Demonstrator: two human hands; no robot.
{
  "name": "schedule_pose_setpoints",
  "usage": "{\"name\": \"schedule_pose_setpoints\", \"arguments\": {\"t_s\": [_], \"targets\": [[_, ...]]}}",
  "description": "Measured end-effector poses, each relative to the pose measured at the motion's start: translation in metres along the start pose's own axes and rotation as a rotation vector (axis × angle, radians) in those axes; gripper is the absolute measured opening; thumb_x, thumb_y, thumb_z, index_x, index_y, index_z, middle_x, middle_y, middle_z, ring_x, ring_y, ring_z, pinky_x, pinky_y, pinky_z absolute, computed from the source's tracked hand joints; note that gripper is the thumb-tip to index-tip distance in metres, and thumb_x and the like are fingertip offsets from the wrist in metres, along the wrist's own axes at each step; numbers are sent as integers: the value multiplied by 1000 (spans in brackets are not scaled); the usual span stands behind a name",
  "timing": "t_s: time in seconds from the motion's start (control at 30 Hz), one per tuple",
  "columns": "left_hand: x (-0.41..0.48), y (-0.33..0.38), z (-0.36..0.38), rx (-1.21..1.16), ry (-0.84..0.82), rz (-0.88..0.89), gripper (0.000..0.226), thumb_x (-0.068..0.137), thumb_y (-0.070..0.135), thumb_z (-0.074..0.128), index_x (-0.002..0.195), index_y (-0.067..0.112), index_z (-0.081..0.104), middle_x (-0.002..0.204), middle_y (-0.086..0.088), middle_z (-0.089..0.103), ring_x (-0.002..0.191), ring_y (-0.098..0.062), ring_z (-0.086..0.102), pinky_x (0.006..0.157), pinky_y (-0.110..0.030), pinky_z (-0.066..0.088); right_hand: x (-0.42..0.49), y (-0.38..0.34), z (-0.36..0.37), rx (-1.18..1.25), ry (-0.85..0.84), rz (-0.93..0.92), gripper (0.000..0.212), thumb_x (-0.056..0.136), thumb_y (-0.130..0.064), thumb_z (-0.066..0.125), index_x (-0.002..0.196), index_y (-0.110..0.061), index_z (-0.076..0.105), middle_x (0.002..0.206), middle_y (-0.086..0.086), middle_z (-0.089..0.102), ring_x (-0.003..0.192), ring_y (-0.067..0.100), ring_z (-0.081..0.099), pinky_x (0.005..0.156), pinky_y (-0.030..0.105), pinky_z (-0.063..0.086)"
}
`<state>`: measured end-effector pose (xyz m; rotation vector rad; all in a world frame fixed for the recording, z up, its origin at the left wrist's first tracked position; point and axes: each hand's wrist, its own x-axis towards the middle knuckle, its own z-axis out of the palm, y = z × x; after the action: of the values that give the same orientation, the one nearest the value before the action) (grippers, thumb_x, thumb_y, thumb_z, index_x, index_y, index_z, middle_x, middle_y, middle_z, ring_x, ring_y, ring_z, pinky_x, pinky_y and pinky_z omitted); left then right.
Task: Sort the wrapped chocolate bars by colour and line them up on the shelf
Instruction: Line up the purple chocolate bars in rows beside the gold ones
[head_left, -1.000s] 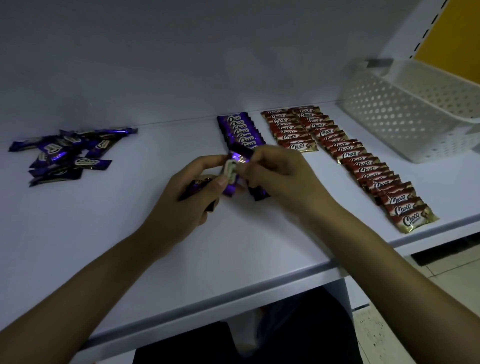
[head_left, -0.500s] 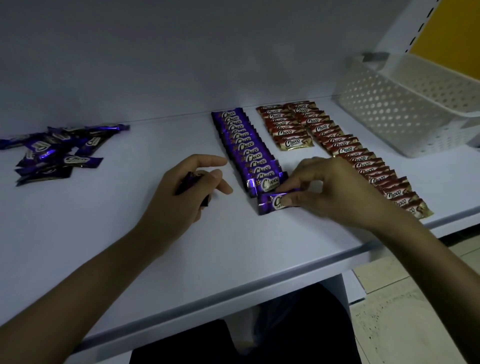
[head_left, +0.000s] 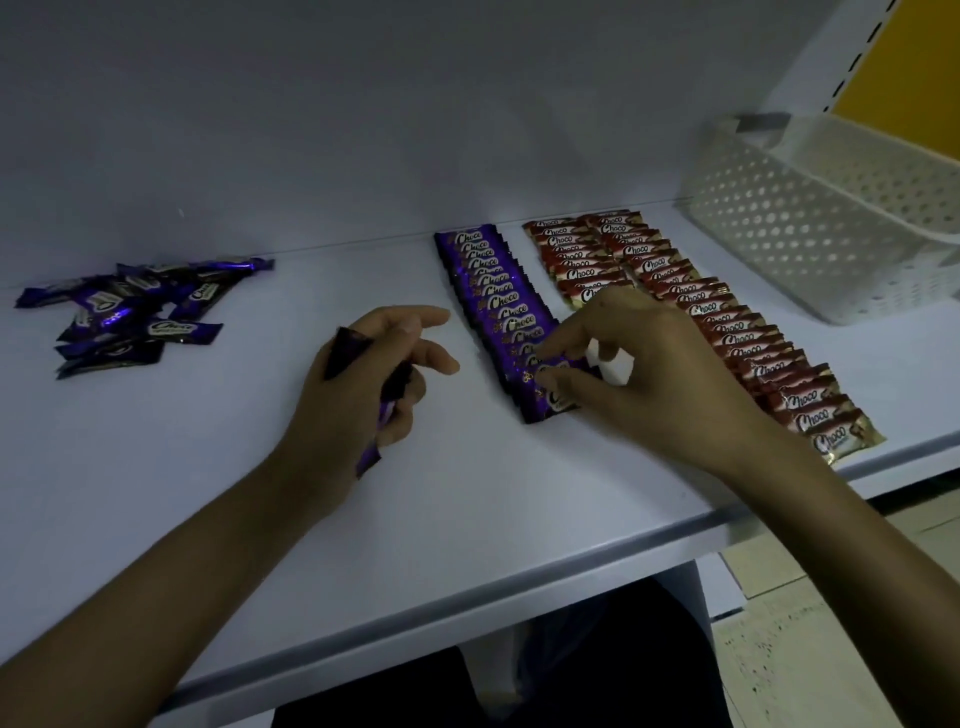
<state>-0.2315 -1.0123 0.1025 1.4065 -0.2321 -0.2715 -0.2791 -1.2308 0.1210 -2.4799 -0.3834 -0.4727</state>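
Observation:
A row of purple Choco bars (head_left: 496, 296) runs from the back of the white shelf (head_left: 467, 509) toward me. My right hand (head_left: 644, 374) pinches the nearest purple bar (head_left: 550, 400) at the row's front end with thumb and fingers. My left hand (head_left: 363, 384) sits just left of the row and grips purple bars (head_left: 376, 436) in its curled fingers. Two rows of red Choco bars (head_left: 691, 312) lie to the right of the purple row. A loose heap of purple bars (head_left: 135, 317) lies at the far left.
A white perforated basket (head_left: 810, 234) stands at the back right of the shelf. The shelf's front edge runs diagonally below my forearms, with tiled floor (head_left: 831, 649) at lower right. A yellow panel (head_left: 914, 73) shows at the top right corner.
My right hand took a purple bar from my left hand, carried it to the front end of the purple row and pushed it up against the row. My left hand lowered toward the shelf.

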Motion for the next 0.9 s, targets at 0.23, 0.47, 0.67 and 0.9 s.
{"name": "schedule_pose_setpoints", "arguments": {"t_s": [0.23,0.47,0.67,0.9], "targets": [[0,19,-4,-576,90,-332,36,87,41,51,108,14,64,87,-4,68,77,-15,59,70,-29,49,11,-67,55,85,-65,-175,33,76,-46,69,95,-22,58,79,-16,57,62,4,51,56,19,42],[-6,26,-15,-718,62,-415,46,93,43,46,116,5,61,99,-17,72,80,-28,72,62,-35,60,27,-70,80,279,-20,-20,25,80,-30,72,96,-17,59,75,-12,61,67,4,58,59,22,48],[-5,19,-12,-670,-26,-450,43,78,12,57,117,-6,56,109,-22,67,99,-30,67,81,-41,58,28,-55,63,387,85,168,12,87,-12,65,97,-19,65,79,-7,70,71,2,66,63,18,53],[-3,15,-12,-645,57,-458,35,93,-8,37,121,0,56,108,-25,68,91,-31,71,81,-38,56,15,-46,36,473,34,236,12,88,-12,63,96,-20,68,84,-8,69,62,6,67,54,10,47]]}}
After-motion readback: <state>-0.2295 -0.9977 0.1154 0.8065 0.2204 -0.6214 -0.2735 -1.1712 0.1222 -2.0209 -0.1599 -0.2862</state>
